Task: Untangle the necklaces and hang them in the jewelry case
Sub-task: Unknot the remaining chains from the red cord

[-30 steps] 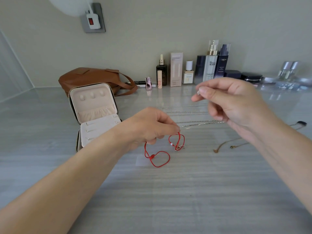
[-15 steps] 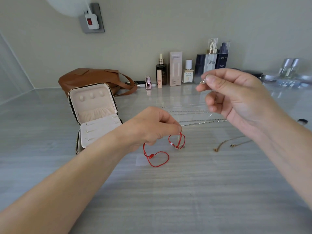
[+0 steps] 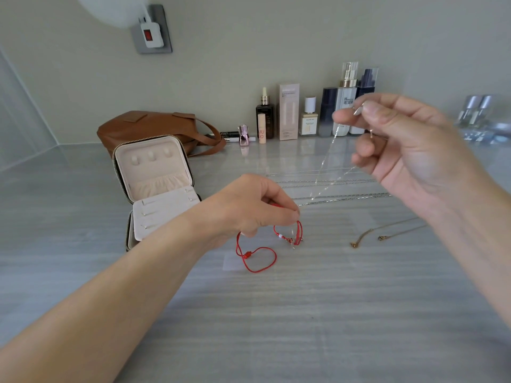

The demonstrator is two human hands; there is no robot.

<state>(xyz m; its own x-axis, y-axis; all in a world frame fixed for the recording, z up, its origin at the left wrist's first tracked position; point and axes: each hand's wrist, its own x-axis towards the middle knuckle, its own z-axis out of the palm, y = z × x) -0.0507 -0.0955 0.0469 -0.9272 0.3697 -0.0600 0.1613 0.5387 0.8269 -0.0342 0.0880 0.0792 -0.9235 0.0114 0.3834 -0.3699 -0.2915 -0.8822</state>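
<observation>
Lifting right hand point(image 3: 409, 150) higher, pinching silver chain point(image 3: 323, 172) between thumb and forefinger; pinching red cord necklace point(image 3: 260, 255) in left hand point(image 3: 254, 208) at table point(image 3: 276, 327) centre, beside open jewelry case point(image 3: 154, 172).

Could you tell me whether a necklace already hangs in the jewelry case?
No, the three hooks in the lid of the jewelry case are bare.

"H" on white pump bottle point(image 3: 346, 106), "JU" on pink tube point(image 3: 261, 133)
</observation>
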